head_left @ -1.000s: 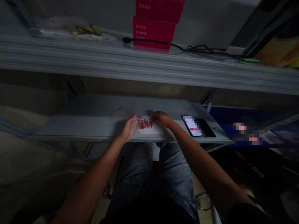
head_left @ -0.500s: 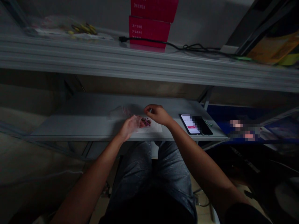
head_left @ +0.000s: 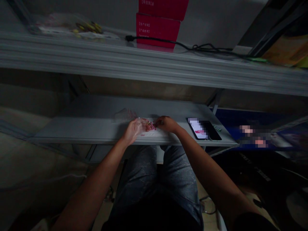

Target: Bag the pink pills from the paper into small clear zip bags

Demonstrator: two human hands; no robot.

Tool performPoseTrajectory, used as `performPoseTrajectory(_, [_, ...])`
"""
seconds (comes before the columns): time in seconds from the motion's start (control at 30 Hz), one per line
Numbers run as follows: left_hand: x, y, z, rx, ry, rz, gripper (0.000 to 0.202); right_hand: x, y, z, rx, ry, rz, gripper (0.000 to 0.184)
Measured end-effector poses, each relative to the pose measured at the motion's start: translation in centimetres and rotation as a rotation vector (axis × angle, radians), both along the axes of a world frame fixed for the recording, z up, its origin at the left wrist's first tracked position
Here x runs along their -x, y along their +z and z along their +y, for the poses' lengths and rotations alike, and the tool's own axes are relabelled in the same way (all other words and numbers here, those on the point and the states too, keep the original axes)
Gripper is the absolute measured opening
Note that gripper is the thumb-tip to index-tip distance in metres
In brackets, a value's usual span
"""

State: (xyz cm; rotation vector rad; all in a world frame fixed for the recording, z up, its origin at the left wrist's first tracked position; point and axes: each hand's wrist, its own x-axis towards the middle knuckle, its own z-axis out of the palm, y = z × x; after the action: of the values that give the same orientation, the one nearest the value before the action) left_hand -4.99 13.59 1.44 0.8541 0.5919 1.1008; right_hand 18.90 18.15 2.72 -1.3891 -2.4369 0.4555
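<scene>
Clear crinkled plastic [head_left: 140, 127], which looks like a bag, is gripped by my left hand [head_left: 130, 132] near the shelf's front edge. At its right end shows a cluster of small pink and dark pieces [head_left: 151, 126], too small to name exactly. My right hand [head_left: 167, 124] has its fingers closed at the right side of that cluster; whatever is between the fingertips is hidden. Under the pieces lies a white sheet [head_left: 160, 133]. Another clear bag with reddish print [head_left: 125, 114] rests behind my left hand.
Two phones, one with a lit screen [head_left: 197, 128] and one dark [head_left: 211, 131], lie right of my right hand. A small green item [head_left: 217, 128] is beside them. Overhead, an upper shelf [head_left: 144, 64] carries red boxes [head_left: 157, 29], a black cable [head_left: 163, 40] and a bag of yellow pieces [head_left: 89, 27].
My right hand has come down from above the plastic to the right side of the pink pieces. My left hand keeps its grip in nearly the same place. The view has shifted slightly.
</scene>
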Motion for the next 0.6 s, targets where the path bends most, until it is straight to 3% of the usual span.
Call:
performPoseTrajectory(0.27, [0.15,0.04,-0.09,-0.007,-0.041,-0.012,0.043,-0.02,-0.02,-0.27,0.020,-0.060,-0.045,0.015])
performPoseTrajectory(0.6, [-0.03,0.88,-0.50,0.056,-0.018,0.000,0.040,-0.12,-0.19,-0.23,0.015,-0.032,0.006,0.018])
